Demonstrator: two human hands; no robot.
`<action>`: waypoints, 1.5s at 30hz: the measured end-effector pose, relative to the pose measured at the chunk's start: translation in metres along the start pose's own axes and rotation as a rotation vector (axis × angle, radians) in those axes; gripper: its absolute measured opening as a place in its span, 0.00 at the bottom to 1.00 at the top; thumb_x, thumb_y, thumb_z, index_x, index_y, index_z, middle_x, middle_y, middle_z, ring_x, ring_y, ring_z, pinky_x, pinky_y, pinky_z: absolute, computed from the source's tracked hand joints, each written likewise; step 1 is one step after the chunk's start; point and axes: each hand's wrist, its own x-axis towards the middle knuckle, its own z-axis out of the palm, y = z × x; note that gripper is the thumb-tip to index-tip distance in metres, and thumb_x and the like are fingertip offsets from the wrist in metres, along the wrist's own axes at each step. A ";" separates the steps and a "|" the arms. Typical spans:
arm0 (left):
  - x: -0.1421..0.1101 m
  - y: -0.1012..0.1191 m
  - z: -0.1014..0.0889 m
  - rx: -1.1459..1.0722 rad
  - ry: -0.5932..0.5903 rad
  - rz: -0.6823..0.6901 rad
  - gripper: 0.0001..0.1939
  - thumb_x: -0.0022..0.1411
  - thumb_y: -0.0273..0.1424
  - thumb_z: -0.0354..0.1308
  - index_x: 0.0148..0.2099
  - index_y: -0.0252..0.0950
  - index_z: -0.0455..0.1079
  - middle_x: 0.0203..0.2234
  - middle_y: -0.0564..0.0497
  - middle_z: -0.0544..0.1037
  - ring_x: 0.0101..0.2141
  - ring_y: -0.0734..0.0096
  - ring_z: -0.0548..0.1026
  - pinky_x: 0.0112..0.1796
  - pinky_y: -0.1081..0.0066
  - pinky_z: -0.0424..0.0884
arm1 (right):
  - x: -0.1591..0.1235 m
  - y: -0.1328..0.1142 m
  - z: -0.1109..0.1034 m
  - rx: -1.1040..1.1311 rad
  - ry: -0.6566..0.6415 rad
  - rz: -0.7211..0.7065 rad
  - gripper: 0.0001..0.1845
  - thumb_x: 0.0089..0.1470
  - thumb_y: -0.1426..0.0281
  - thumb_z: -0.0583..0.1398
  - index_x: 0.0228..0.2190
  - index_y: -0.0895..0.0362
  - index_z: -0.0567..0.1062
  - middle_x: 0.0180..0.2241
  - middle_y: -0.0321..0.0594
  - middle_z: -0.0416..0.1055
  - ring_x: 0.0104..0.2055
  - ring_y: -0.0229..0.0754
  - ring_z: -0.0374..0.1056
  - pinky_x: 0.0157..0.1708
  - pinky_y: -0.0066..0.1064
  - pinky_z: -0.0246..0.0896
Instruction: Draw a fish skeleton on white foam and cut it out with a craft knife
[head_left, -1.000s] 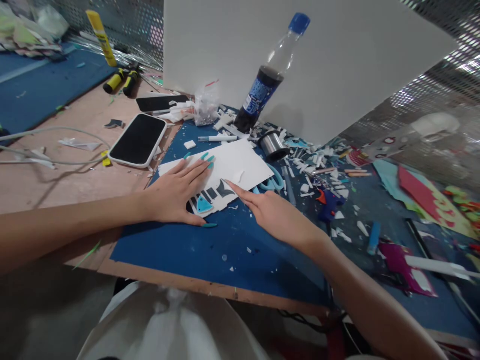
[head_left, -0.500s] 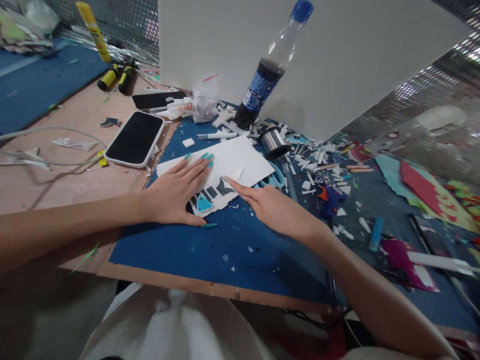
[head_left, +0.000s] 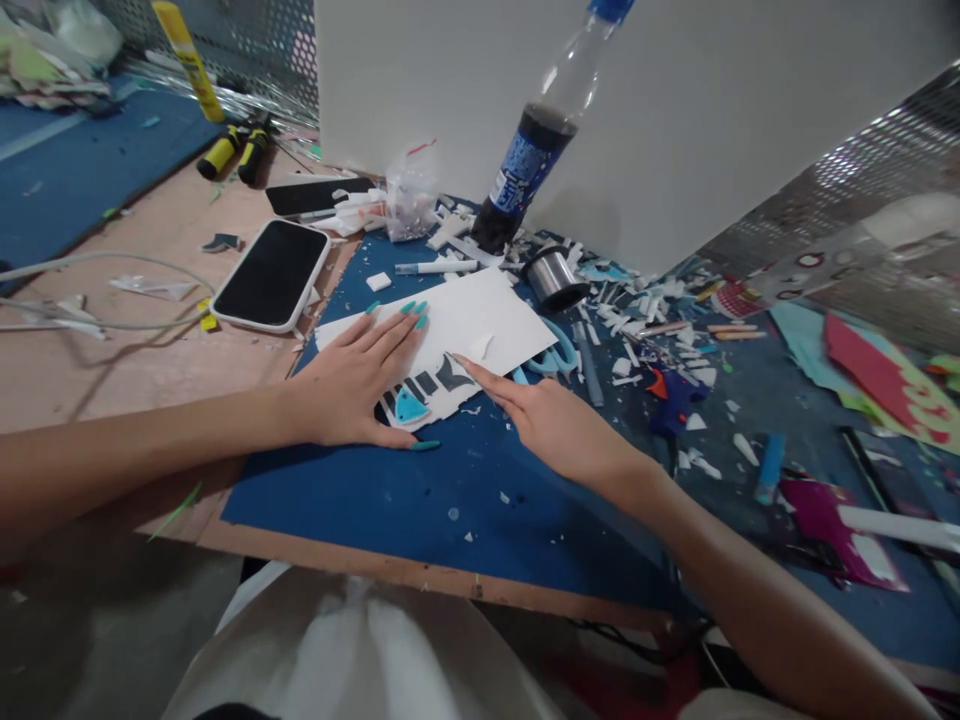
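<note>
My left hand (head_left: 352, 380) lies flat with fingers spread on a white foam sheet (head_left: 480, 315), pressing it onto the blue cutting mat (head_left: 420, 500). The sheet's near edge carries dark cut-out shapes (head_left: 435, 383) and a teal triangular piece (head_left: 409, 407) beside my thumb. My right hand (head_left: 547, 420) rests on the mat at the sheet's right edge, its forefinger tip touching the sheet by the dark shapes. It holds nothing. Teal-handled scissors (head_left: 559, 355) lie partly under the sheet, just beyond my right hand.
A phone in a white case (head_left: 271, 273) and a second phone (head_left: 315, 197) lie left of the mat. A cola bottle (head_left: 536, 150) stands before a big white board (head_left: 675, 110). Nearby are a tape roll (head_left: 553, 283), a white pen (head_left: 435, 267), a blue glue gun (head_left: 675, 395) and several foam scraps.
Both hands stay where they were on the sheet. The view has shifted slightly, so the table contents sit a little lower and to the right.
</note>
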 end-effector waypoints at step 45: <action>0.002 0.001 -0.001 0.026 -0.057 0.041 0.58 0.50 0.67 0.33 0.67 0.25 0.32 0.65 0.38 0.37 0.64 0.50 0.40 0.61 0.57 0.33 | -0.038 0.005 0.046 -0.088 0.142 0.090 0.39 0.50 0.82 0.43 0.63 0.51 0.44 0.12 0.27 0.42 0.13 0.32 0.39 0.15 0.24 0.33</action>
